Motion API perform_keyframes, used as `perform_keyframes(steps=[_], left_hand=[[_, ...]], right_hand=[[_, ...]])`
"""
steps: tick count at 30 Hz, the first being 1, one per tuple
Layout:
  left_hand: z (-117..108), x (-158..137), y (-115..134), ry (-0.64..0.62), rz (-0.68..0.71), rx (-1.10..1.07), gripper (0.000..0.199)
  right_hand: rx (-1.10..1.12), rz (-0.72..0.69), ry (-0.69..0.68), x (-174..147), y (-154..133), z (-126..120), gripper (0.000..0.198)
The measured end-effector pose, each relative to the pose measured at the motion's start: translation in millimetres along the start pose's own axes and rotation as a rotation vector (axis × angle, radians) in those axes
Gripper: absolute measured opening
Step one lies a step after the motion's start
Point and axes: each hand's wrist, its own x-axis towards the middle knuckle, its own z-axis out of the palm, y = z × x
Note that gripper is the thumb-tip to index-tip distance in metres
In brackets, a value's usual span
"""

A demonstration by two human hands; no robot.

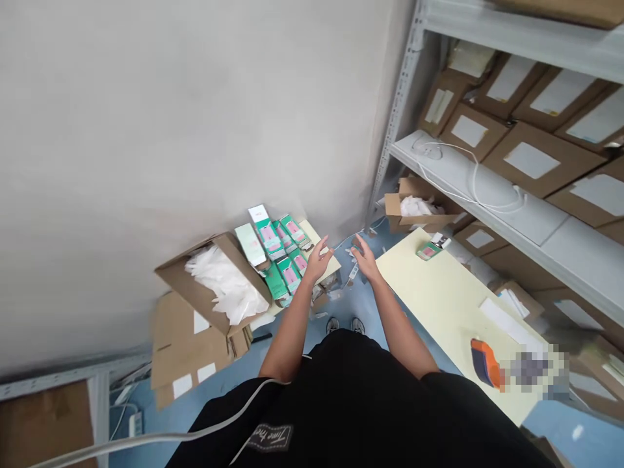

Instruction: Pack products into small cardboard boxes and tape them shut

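Observation:
My left hand [318,261] is raised in front of me, fingers apart and holding nothing. It hovers by the right end of a small table [330,266] that carries several green-and-pink product boxes [291,275]. Level with it, my right hand [364,257] is also empty, its fingers spread and the palm turned toward the left one. Below the right hand lies the near corner of a long pale table [414,266]. One open green box [429,251] sits on that table's far end.
An open carton [244,273] with white bags stands left of the green boxes, above flattened cardboard [190,344]. Grey shelving [468,175] full of brown cartons lines the right. An orange-and-dark object [485,363] lies on the long table. Scraps and a power strip [353,271] litter the floor.

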Motion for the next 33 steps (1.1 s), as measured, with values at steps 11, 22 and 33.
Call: perform_keyframes(steps=[11,22,33], left_hand=[[-65,-66,1,0.37,-0.063,0.115,0.06],[-38,-82,-14,0.389,-0.135,0.017,0.062],[-25,-81,-21,0.346,-0.107,0.044,0.06]], right_hand=[[0.104,-0.008,-0.338,9,-11,71,0.079],[0.073,0.046,-0.386,-10,-2,57,0.077],[0.065,0.048,-0.356,-14,7,40,0.077]])
